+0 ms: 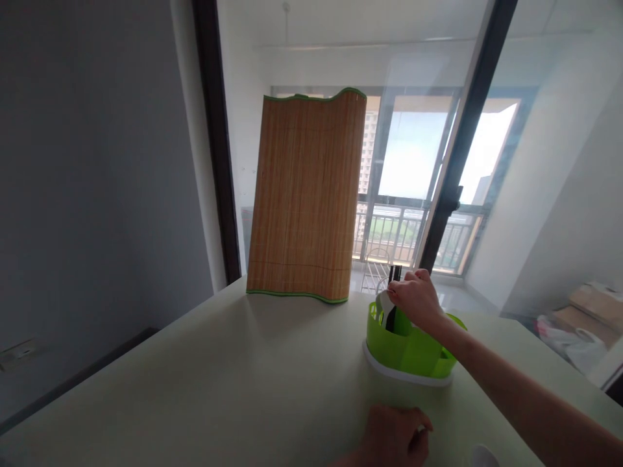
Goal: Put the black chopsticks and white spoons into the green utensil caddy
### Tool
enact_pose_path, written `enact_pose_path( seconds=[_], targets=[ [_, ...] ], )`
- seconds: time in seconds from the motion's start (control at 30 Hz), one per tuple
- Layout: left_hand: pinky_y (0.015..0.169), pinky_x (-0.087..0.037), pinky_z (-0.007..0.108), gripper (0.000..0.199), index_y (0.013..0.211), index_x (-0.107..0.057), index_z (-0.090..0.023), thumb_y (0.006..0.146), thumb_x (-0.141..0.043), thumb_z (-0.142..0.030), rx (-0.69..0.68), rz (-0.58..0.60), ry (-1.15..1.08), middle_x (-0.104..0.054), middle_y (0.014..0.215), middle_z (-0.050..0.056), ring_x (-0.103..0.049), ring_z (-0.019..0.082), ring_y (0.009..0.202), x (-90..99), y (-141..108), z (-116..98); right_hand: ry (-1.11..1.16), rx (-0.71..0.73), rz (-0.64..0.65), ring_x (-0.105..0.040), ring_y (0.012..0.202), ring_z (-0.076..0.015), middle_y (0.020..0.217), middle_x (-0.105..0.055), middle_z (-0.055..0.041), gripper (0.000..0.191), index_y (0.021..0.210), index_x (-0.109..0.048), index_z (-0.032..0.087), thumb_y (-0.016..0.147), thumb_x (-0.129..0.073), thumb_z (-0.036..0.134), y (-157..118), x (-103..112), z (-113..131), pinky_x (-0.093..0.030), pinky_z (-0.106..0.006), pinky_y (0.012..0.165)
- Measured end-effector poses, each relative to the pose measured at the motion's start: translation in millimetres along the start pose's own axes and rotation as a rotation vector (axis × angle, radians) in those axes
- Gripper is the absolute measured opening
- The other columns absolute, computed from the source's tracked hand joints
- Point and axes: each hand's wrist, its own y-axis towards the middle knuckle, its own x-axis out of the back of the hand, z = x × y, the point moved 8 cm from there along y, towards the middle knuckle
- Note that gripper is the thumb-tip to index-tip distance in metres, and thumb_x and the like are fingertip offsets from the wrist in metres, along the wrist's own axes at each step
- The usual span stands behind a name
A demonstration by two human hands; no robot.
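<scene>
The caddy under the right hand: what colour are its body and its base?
Lime green caddy on a white base, seen in the head view.

Readable text: none for you to log. The bamboo mat (304, 194), green utensil holder (409, 350) and desk (219, 383) each carry no legible lettering or numbers.

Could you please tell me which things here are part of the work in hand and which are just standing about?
In hand:
- right hand closed on utensil handles
- green holder they stand in
- left hand, fist resting on the table

Standing about:
- upright bamboo mat
- small white item at the picture's bottom edge
</scene>
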Motion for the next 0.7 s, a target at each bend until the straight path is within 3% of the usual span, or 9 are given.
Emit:
enact_pose_path(
  seconds=[0.17,0.3,0.47,0.57,0.63,0.7],
  targets=[
    [0.071,-0.050,0.026,0.026,0.103,-0.068,-0.027,0.081,-0.056,-0.022,-0.018,-0.024,0.011,-0.075,0.083,0.003,-0.068,0.017,0.071,-1.5,-1.6,0.9,0.001,-0.013,0.094,-0.062,0.072,-0.0237,0.063,-0.068,-0.0063,0.022,0.073,-0.071,0.019,0.088,-0.055,0.021,6.5,-13.0,-0.9,-0.029,-0.042,0.083],
    [0.069,-0.050,0.027,0.026,0.103,-0.069,-0.026,0.079,-0.058,-0.022,-0.016,-0.018,0.029,-0.075,0.083,0.004,-0.069,0.019,0.072,-2.6,-1.0,1.2,0.031,-0.006,0.116,-0.063,0.076,-0.0247,0.068,-0.070,-0.0060,0.010,0.086,-0.071,0.019,0.085,-0.063,0.025,9.5,-15.5,4.3,-0.031,-0.042,0.084],
    [0.071,-0.051,0.029,0.030,0.105,-0.070,-0.026,0.079,-0.058,-0.021,0.019,-0.017,0.014,-0.075,0.083,0.004,-0.068,0.019,0.072,3.3,-0.7,1.1,0.098,-0.035,0.060,-0.062,0.089,-0.0277,0.084,-0.074,-0.0053,0.022,0.107,-0.067,0.020,0.087,-0.063,0.027,-0.4,2.3,3.4,-0.032,-0.043,0.087],
    [0.070,-0.050,0.029,0.030,0.106,-0.070,-0.026,0.080,-0.058,-0.022,0.050,-0.020,-0.010,-0.074,0.081,0.004,-0.067,0.019,0.070,8.0,-2.1,-0.3,0.196,-0.036,0.009,-0.062,0.088,-0.0229,0.091,-0.073,-0.0021,0.020,0.109,-0.066,0.024,0.093,-0.055,0.028,-32.1,23.4,-2.7,-0.037,-0.038,0.084],
    [0.071,-0.049,0.029,0.028,0.105,-0.071,-0.026,0.081,-0.056,-0.022,0.084,-0.037,-0.029,-0.074,0.079,0.003,-0.067,0.018,0.069,12.0,-3.8,-1.6,0.401,-0.048,-0.069,-0.061,0.087,-0.0217,0.090,-0.071,-0.0025,0.019,0.104,-0.067,0.024,0.095,-0.051,0.031,-67.6,36.2,-11.0,-0.042,-0.035,0.079],
    [0.071,-0.048,0.028,0.027,0.104,-0.071,-0.026,0.082,-0.055,-0.022,0.117,-0.049,-0.034,-0.073,0.077,0.003,-0.066,0.017,0.068,15.5,-5.7,-3.1,0.559,-0.132,-0.061,-0.061,0.091,-0.0213,0.095,-0.069,-0.0033,0.021,0.103,-0.066,0.026,0.097,-0.047,0.035,-110.7,32.8,-23.9,-0.046,-0.031,0.074]
  ],
)
